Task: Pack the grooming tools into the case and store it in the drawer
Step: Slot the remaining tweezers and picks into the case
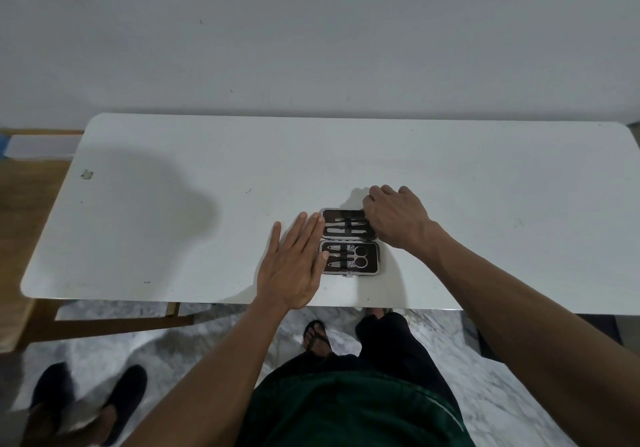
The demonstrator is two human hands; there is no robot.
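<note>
Case [349, 242]: small hinged grooming case, lying open and flat on the worktop [173, 211], right of centre and close to the near edge; two dark-lined halves, one far, one near, each rimmed in metal.
Far half: holds a few slim metal tools [346, 226] under a dark strap; which tools they are cannot be told.
Near half: holds small scissors [356, 256] with round finger loops, plus two flat tapered metal pieces to their left, all strapped in.
Left hand [294, 266]: palm down, flat against the left side of the case; fingers [313, 230] straight and held close together, tips reaching the far half's left rim, thumb tip at the near half's left edge.
Right hand [396, 219]: knuckles up over the far-right corner of the case; fingers curled under and hidden, so whether they pinch anything cannot be told.
Worktop: white, rounded corners, set against a pale wall; a small chipped mark near its far-left corner.
Floor: marbled grey, a sandalled foot [317, 339] below the near edge; dark shoes [124, 401] at near left.
</note>
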